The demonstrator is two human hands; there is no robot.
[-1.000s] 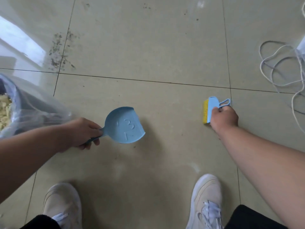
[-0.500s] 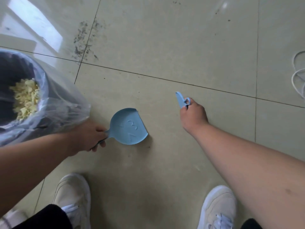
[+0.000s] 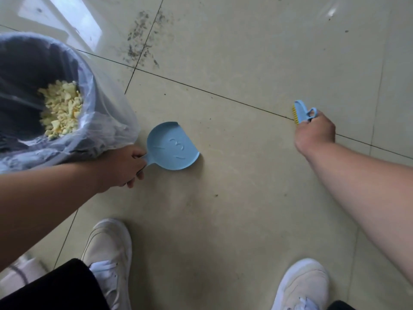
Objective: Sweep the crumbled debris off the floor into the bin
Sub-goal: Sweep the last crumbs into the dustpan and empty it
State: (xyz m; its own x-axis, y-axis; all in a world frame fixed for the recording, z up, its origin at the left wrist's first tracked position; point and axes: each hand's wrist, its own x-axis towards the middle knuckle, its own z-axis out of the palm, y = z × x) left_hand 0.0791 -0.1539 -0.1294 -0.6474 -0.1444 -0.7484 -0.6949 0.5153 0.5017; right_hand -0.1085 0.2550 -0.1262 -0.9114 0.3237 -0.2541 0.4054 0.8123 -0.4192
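Head view: left hand (image 3: 127,166) at nine o'clock, fingers curled round dustpan (image 3: 173,146) handle, pan flat on floor (image 3: 245,63). Right hand (image 3: 315,132) at three o'clock, fingers gripping brush (image 3: 300,111). Yellow crumbs (image 3: 61,108) inside bin (image 3: 107,121), ten o'clock.

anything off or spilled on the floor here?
Yes: dark gritty specks smear the tile joint beyond the bin, unswept. The dustpan is empty. The yellow crumbs sit inside the bin; none visible outside it.
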